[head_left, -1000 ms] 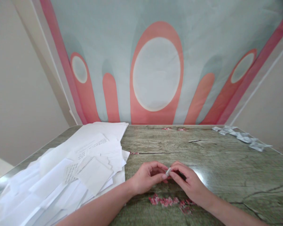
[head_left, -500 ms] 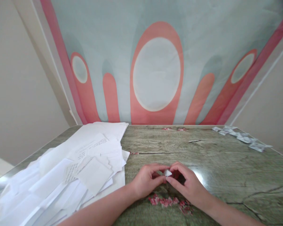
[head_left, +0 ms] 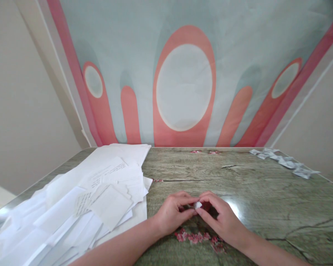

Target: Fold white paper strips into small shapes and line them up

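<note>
Between my two hands, just above the wood-patterned table, is a small folded piece of white paper (head_left: 198,204). My left hand (head_left: 174,212) pinches it from the left, thumb below and fingers above. From the right, my right hand (head_left: 218,214) grips the same paper with thumb and forefinger. The fingertips of both hands nearly meet around it, so its edges are partly covered and its exact fold cannot be made out.
A broad heap of loose white paper sheets (head_left: 111,207), some printed, covers the table's left side. Several small folded paper pieces (head_left: 287,162) lie in a row at the far right. Behind the table (head_left: 266,199) stands a patterned backdrop (head_left: 184,87).
Both hands stay almost in place. The folded paper between the fingertips has tilted slightly and shows a smaller, differently shaped white face.
</note>
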A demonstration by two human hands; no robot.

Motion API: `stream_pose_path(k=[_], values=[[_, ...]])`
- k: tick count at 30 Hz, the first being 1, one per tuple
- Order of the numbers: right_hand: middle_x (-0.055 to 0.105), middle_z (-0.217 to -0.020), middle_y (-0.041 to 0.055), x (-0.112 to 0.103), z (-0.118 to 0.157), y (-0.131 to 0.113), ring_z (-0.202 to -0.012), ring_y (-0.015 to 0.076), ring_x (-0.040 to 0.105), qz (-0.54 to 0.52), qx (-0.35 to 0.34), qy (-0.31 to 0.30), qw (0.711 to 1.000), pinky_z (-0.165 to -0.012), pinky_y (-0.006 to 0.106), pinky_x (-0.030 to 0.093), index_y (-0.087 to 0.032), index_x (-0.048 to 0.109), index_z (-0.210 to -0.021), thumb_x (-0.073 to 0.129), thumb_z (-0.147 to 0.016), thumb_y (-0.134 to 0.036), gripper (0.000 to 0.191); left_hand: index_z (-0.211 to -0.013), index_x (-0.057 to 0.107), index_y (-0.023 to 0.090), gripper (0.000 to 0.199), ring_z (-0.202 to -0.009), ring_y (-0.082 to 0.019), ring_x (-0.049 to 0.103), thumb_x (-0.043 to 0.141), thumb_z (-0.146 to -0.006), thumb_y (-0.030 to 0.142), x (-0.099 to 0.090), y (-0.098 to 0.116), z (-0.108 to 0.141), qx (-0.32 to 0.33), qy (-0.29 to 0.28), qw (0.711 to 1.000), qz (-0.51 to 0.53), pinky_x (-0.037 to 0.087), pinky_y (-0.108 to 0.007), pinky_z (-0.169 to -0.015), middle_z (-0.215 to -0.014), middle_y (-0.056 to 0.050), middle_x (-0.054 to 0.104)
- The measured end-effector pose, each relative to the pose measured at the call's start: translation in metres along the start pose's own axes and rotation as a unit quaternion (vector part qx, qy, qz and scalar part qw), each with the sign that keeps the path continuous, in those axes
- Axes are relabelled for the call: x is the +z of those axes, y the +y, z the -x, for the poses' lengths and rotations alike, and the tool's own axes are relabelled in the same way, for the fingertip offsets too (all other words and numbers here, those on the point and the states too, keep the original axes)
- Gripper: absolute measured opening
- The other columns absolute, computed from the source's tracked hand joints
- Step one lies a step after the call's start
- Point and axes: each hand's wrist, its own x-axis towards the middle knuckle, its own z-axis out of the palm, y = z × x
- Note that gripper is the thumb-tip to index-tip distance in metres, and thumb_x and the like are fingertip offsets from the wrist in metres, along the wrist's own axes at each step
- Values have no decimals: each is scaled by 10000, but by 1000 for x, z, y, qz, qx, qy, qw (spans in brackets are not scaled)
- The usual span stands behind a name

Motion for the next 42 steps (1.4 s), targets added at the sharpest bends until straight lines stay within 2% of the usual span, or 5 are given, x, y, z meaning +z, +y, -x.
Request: stream_pose_path(k=[15,22,31,37,42], values=[[582,-894,48,0,0,-2,-793,168,571,10,-23,-3,1000,-712,287,476,-205,529,-911,489,-868,-256,78,-1027,682,221,282,-772,-150,577,655,-760,306,2,-7,-1,-47,9,998,43,449,-201,-604,-872,-43,634],[603,-942,55,1,1,2,-831,171,586,16,-15,0,1000,-743,296,478,-208,538,-951,486,-871,-249,104,-1047,671,206,289,-780,-150,580,637,-774,294,1,-6,-1,-41,13,998,40,456,-203,-610,-879,-46,624],[668,-894,15,1,1,4,-765,150,634,60,-8,8,998,-710,270,502,-225,562,-984,495,-858,-221,143,-1079,641,211,295,-802,-140,583,540,-805,167,4,0,1,-1,34,999,-40,462,-199,-655,-899,-29,638],[680,-901,26,5,3,8,-774,175,641,164,-87,39,982,-715,318,494,-220,552,-1000,487,-836,-147,191,-1103,600,211,338,-730,-139,581,512,-785,143,9,-2,5,6,63,988,-139,467,-232,-702,-877,-18,646],[678,-916,37,6,1,6,-800,180,643,209,-140,61,966,-732,331,485,-207,544,-1009,484,-822,-107,220,-1114,584,230,346,-784,-152,601,505,-787,148,11,-3,8,18,51,983,-174,468,-243,-753,-924,-16,659]])
